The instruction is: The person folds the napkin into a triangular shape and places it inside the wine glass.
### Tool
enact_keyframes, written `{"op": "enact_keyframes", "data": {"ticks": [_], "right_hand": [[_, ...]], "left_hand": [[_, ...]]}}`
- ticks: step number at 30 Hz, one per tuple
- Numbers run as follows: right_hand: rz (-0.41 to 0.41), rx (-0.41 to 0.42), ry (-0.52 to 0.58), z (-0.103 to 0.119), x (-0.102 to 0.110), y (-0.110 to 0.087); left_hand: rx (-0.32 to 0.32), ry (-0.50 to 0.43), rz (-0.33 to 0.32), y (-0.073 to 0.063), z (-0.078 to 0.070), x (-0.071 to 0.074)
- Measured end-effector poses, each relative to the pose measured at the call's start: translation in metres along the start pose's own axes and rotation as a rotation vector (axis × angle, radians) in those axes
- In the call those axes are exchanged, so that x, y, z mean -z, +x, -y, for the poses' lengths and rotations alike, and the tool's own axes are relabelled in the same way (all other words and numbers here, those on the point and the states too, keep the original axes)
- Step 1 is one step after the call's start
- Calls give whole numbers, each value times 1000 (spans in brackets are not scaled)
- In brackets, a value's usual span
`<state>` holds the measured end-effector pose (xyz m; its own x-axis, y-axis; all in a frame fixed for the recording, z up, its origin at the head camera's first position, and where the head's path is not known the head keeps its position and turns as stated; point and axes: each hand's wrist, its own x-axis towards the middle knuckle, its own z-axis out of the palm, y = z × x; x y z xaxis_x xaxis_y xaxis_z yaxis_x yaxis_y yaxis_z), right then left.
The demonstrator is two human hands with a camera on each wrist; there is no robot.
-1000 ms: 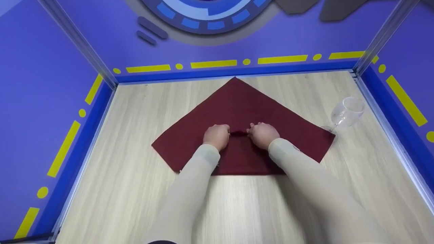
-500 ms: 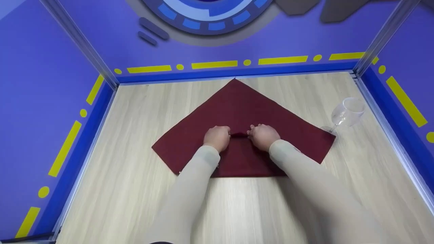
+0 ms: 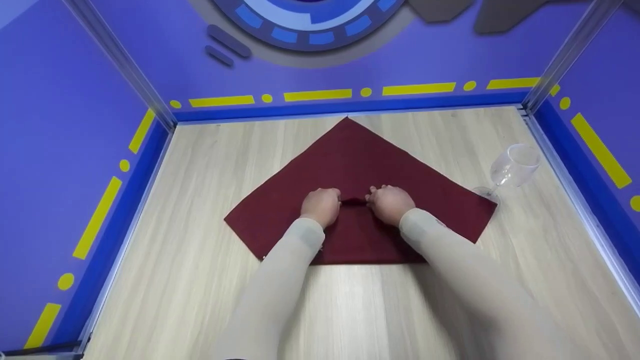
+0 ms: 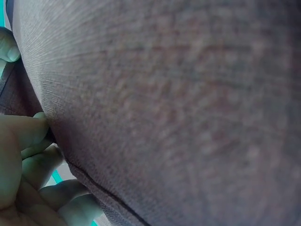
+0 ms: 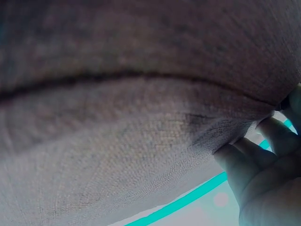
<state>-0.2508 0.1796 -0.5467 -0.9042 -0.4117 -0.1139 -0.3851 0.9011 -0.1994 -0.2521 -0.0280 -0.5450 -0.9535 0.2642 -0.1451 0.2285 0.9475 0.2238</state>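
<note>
A dark red cloth napkin (image 3: 345, 155) lies spread on the table, its far corner pointing at the back wall and its near edge folded straight. Near its middle my left hand (image 3: 321, 206) pinches a raised edge of it. A short way to the right, my right hand (image 3: 391, 204) pinches the same edge, and a short stretch of cloth runs between the two. In the left wrist view the cloth (image 4: 155, 103) fills most of the picture, with thumb and fingers at its edge. The right wrist view shows fingertips (image 5: 230, 160) against the cloth's underside.
A clear wine glass (image 3: 515, 165) stands at the right, and the napkin's right corner overlaps its foot. Blue panels (image 3: 320, 75) with yellow marks close off the back and both sides of the pale wooden table (image 3: 190, 280).
Both hands and the napkin have slid slightly toward me, its far corner now a little farther from the back wall. The grip of both hands looks the same.
</note>
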Motion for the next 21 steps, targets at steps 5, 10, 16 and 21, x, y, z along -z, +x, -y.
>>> {"op": "enact_keyframes", "data": {"ticks": [5, 10, 16, 21], "right_hand": [[9, 17, -8, 1, 3, -1], [-30, 46, -15, 1, 6, 1], [-102, 20, 4, 1, 13, 8], [-129, -9, 12, -2, 16, 16]], "left_hand": [[-14, -4, 10, -3, 0, 3], [-39, 20, 21, -1, 3, 9], [-47, 22, -51, 7, 4, 20], [-51, 4, -99, 13, 4, 21]]}}
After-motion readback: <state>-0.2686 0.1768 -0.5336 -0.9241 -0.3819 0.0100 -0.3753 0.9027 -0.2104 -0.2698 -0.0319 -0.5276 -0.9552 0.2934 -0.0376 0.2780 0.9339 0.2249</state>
